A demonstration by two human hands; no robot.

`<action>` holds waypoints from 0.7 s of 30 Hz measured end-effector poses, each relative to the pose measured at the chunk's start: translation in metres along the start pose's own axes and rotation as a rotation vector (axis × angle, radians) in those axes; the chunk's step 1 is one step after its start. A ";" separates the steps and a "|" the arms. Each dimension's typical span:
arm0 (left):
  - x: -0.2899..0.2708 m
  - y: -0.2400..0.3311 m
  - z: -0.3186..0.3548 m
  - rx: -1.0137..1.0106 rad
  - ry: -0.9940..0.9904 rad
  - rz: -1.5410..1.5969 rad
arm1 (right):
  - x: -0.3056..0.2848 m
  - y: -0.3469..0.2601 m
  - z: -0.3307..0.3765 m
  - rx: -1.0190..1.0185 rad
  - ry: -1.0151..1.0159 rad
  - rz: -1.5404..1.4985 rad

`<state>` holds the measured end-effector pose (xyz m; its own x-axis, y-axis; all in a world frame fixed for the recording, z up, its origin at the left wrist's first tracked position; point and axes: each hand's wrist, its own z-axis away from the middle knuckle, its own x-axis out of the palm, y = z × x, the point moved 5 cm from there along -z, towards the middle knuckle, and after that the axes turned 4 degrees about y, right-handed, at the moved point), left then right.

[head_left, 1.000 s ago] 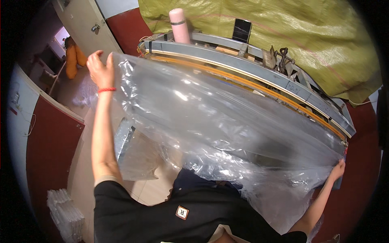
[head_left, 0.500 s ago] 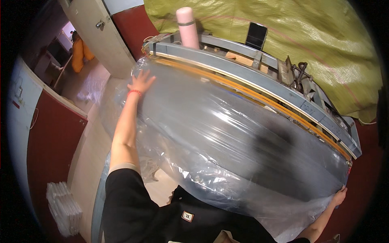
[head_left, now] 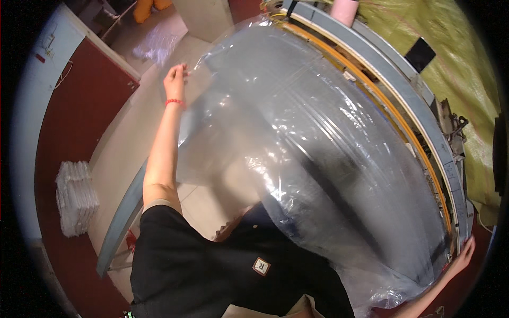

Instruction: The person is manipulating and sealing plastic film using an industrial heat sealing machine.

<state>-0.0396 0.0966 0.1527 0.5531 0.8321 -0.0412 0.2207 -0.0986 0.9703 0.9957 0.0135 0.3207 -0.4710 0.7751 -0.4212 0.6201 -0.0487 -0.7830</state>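
Observation:
A wide sheet of clear plastic film (head_left: 313, 122) lies over the dark flat bed of a long machine and droops toward my body, wrinkled and shiny. Off the sheet's far left edge, my left hand (head_left: 174, 84), with a red bead bracelet (head_left: 174, 101), is raised with its fingers drawn together on the film's thin edge. At the lower right, my right hand (head_left: 465, 255) reaches the end of the machine's grey metal rail (head_left: 424, 108). Its fingers are stretched out along that end, beside the film's corner. An orange strip (head_left: 389, 98) runs along the rail's near side.
A pink bottle (head_left: 344, 10) and a black phone (head_left: 420, 54) are behind the rail, before a yellow-green tarp (head_left: 450, 58). Folded clear plastic (head_left: 77, 199) is stacked by the left wall. A curved grey bar (head_left: 123, 217) is left of my body. Crumpled film (head_left: 161, 42) lies near the doorway.
My view has turned, swinging the machine to the right. My left hand has come off the film's surface and its spread fingers have closed. My right hand has shifted to the rail's end.

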 end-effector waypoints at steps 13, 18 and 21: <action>-0.073 -0.126 0.095 0.455 -0.427 -1.073 | 0.186 -0.453 0.316 -0.727 -1.342 -0.977; -0.108 -0.138 0.091 0.477 -0.183 -1.051 | 0.190 -0.468 0.328 -0.693 -1.349 -0.850; -0.114 -0.082 0.096 0.188 -0.249 -1.043 | 0.188 -0.470 0.323 -0.661 -1.634 -0.770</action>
<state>-0.0434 -0.0422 0.0552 0.1645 0.4229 -0.8911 0.7837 0.4926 0.3785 0.4127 -0.0218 0.4617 -0.5182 -0.7641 -0.3843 -0.0591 0.4802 -0.8751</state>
